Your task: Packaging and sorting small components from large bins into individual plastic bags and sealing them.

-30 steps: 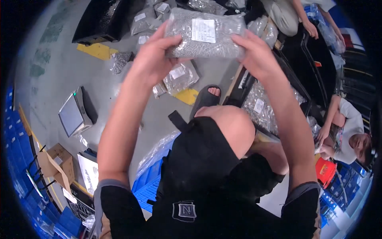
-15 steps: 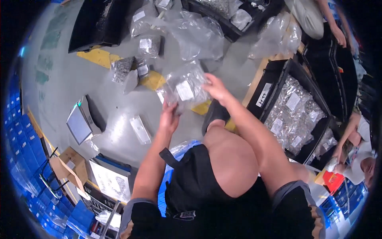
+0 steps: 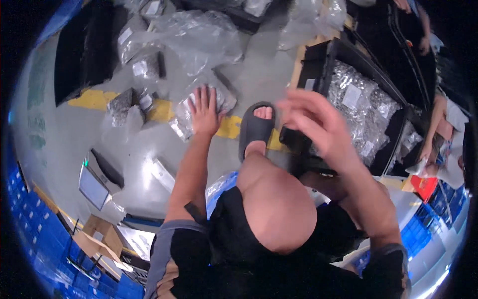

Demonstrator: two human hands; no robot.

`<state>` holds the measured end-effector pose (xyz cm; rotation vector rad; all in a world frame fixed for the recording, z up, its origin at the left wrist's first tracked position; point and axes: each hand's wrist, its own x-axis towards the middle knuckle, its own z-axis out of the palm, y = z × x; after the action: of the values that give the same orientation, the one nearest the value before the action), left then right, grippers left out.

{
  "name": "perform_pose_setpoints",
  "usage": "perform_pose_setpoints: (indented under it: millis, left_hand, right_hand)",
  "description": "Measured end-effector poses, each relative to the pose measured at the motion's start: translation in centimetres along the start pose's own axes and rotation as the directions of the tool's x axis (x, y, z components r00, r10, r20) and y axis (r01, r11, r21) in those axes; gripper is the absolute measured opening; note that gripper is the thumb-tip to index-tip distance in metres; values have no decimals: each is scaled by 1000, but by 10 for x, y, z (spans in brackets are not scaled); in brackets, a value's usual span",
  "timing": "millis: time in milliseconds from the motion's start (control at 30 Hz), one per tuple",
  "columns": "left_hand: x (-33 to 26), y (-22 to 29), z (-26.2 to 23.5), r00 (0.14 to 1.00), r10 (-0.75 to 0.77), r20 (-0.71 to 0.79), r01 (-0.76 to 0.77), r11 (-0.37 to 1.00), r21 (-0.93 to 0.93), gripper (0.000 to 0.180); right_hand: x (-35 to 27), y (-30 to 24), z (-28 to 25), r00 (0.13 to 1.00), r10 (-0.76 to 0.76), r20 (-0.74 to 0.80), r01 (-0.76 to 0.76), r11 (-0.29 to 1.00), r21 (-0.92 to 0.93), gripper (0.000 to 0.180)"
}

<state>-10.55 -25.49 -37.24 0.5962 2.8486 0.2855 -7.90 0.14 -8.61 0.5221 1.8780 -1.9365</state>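
Note:
My left hand (image 3: 202, 113) lies on a clear plastic bag (image 3: 226, 98) with a white label, which rests on the floor across the yellow line. Its fingers are spread flat, so it is open, and they cover part of the bag. My right hand (image 3: 321, 124) is in the air, a little blurred, in front of the near left part of a black crate (image 3: 311, 70). Its fingers are loosely bent and apart, with nothing visible in them. Inside that crate lie several labelled clear bags of small metallic parts (image 3: 366, 102).
Left of my left hand stand small filled bags (image 3: 119, 107). A large crumpled clear plastic bag (image 3: 204, 40) lies beyond it. My sandalled foot (image 3: 258, 122) is between my hands. A tablet-like device (image 3: 93, 184) and cardboard box (image 3: 99, 236) are at left. Another person's arm (image 3: 434, 124) shows at right.
The bag held between both hands is now down on the floor under my left hand. My right hand has let go and moved right toward the crate. The view has shifted.

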Motion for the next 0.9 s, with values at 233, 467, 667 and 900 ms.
perform_pose_setpoints:
  millis: [233,467,667,900]
  left_hand:
    - [0,12,20,996,-11,-84,9,1000,-24,65]
    - [-11,29,30,999,14,-42,-10,995,99,69]
    - [-2,42,12,998,-63,-9,64,997,44,100]
    - [2,3,25,987,161,3,-161,984,73,84]
  right_hand:
    - [-136,9,-138,792,-159,-589,187,982,-13,35]
    - [-163,22,-152,724,-276,-632,293,953,-80,35]
    - [-183,35,-156,860,-87,-503,-44,969,-243,33]
    - [-209,33,-175,941,-132,-312,-82,806,-586,29]
